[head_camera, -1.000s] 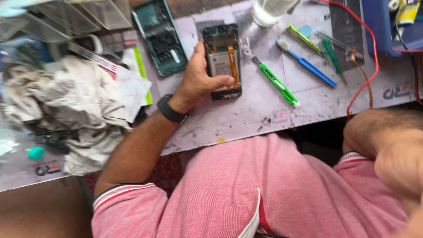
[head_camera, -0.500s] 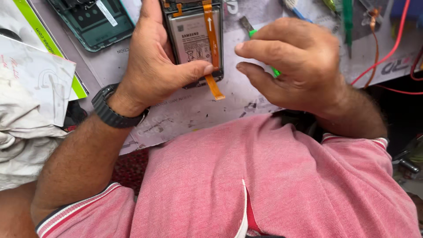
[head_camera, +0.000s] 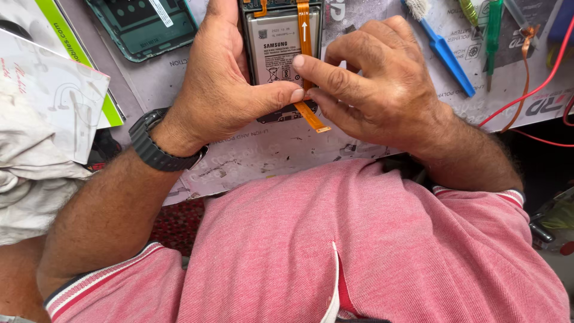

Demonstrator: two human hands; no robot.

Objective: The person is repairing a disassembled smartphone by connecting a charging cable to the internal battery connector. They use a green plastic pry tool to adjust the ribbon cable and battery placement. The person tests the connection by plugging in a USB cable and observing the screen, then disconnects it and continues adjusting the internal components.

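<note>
A: Where is the phone right now?

B: The opened phone lies on the grey work mat, right in front of you. Your left hand wraps around its left side and holds it steady. Your right hand pinches the orange ribbon cable near the bottom of the phone, with finger and thumb closed on it.

A: How far along are you?

B: I think you are in the middle. The back is already off; the green back cover lies apart at the top left. The battery is still in. The loose end of the ribbon sticks out past the bottom edge, so it seems not plugged in there.

A: Any labels?

B: The battery has a white label with small black print. A white arrow sits on the ribbon. White papers, one with a green stripe, lie at the left. A blue brush tool and a green screwdriver rest at the top right.
</note>
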